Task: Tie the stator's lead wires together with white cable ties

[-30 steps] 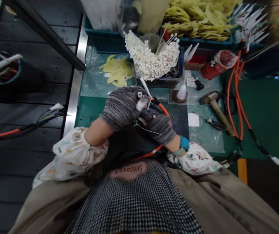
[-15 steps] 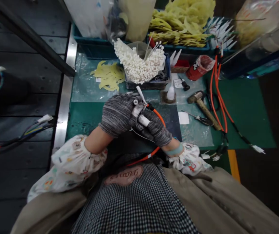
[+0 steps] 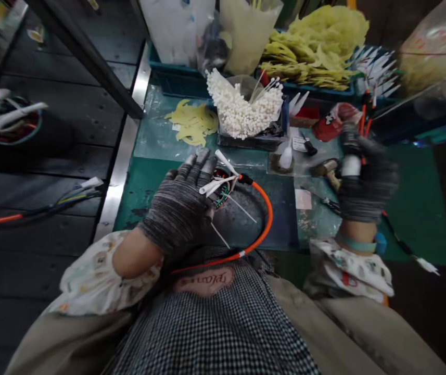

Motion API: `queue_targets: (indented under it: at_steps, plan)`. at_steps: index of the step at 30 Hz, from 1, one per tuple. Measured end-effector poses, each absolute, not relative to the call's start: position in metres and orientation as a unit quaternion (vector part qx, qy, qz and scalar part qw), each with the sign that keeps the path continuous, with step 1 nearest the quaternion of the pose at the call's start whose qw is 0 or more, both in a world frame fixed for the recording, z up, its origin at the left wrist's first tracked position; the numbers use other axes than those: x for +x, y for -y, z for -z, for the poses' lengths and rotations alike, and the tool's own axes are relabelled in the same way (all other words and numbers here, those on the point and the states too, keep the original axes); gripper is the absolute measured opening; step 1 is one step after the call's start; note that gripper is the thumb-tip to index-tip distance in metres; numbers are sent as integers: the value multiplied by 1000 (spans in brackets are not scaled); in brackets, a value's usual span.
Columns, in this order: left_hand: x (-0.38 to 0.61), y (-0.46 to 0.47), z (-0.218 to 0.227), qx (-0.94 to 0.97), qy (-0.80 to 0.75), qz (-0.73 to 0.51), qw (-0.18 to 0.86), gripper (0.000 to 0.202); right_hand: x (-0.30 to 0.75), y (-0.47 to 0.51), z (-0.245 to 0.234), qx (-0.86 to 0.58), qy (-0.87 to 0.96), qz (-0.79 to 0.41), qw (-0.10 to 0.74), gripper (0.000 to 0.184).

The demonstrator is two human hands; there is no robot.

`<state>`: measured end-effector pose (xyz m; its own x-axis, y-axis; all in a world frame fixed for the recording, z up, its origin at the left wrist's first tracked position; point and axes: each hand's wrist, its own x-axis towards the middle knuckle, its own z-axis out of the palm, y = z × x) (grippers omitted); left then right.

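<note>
My left hand (image 3: 179, 200), in a grey knit glove, lies with its fingers stretched out at the left of a small round part (image 3: 221, 198) with a green circuit board and reddish windings. The hand partly covers this part. White sleeving tubes (image 3: 212, 186) stick up from it, and thin white ties (image 3: 242, 207) trail across the dark mat. An orange cable (image 3: 268, 208) runs from the tubes in a loop down to my lap. Over at the right, my gloved right hand (image 3: 371, 177) is smeared by motion, above the hammer (image 3: 326, 167) and near hanging orange cables (image 3: 364, 122); its grip is unclear.
Behind the mat stands a box of white-tipped ties (image 3: 242, 112). Yellow cut sheets (image 3: 193, 122) lie left of it. A small white-nozzled bottle (image 3: 285, 157), a red cup (image 3: 330, 122) and a screwdriver (image 3: 326, 203) are at the right. A metal edge (image 3: 119, 182) bounds the left.
My right hand has left the round part and moved far right. My left hand has opened from its grip and now lies flat beside the part. The view has shifted slightly left.
</note>
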<state>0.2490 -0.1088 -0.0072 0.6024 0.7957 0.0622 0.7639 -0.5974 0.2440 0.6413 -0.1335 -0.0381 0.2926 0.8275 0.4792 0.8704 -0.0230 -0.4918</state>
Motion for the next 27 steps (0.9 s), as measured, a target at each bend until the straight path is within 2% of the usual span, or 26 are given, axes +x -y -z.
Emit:
queue_targets:
  at_steps: [3, 5, 8, 10, 12, 15, 21, 27]
  plan:
    - [240, 115, 16, 880, -451, -98, 114, 95, 605, 137, 47, -691, 594, 108, 397, 54]
    - [239, 116, 23, 862, -475, -127, 122, 102, 561, 146, 51, -657, 639, 25, 400, 34]
    - [242, 115, 30, 835, -513, -163, 111, 94, 503, 152, 56, -579, 753, -102, 294, 29]
    - [244, 114, 32, 831, -519, -178, 93, 85, 484, 147, 61, -554, 787, -155, 222, 26]
    - [244, 114, 36, 832, -515, -189, 79, 80, 479, 141, 68, -532, 805, -187, 185, 29]
    - [239, 118, 44, 830, -506, -225, 71, 82, 481, 143, 80, -498, 810, -210, 230, 36]
    - [231, 142, 63, 799, -508, -309, 91, 92, 458, 169, 97, -499, 758, -213, 363, 31]
    - [242, 154, 86, 757, -520, -390, 63, 84, 441, 165, 98, -492, 754, -85, 427, 22]
